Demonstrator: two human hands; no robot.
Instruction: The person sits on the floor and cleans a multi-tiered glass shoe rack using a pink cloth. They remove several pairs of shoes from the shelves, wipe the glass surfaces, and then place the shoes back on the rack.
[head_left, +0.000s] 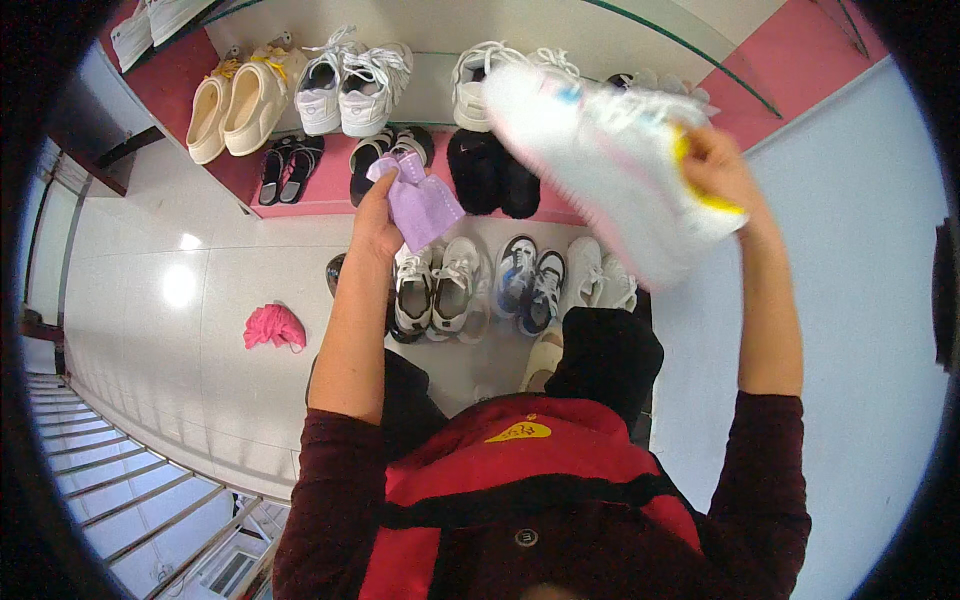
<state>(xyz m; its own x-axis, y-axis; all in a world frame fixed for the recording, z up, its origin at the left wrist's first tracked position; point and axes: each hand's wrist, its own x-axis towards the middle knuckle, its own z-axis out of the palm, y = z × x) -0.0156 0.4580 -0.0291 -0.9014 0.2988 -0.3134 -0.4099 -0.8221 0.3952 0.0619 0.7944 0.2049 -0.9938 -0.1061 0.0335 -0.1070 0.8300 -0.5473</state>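
My right hand grips a white sneaker by its yellow-lined heel opening. The sneaker is blurred, with pink and blue patches, and is held up in front of the shelves at the right. A folded purple cloth is pinched in my left hand, in front of the lower shelf. Behind the cloth are dark sandals; black fuzzy slippers sit between the cloth and the raised sneaker.
Cream slip-on shoes and white lace-up sneakers stand on a glass shelf. Several pairs, including white-and-black sneakers, stand on the tiled floor. A pink cloth lies at left, near a metal railing. A pale wall bounds the right.
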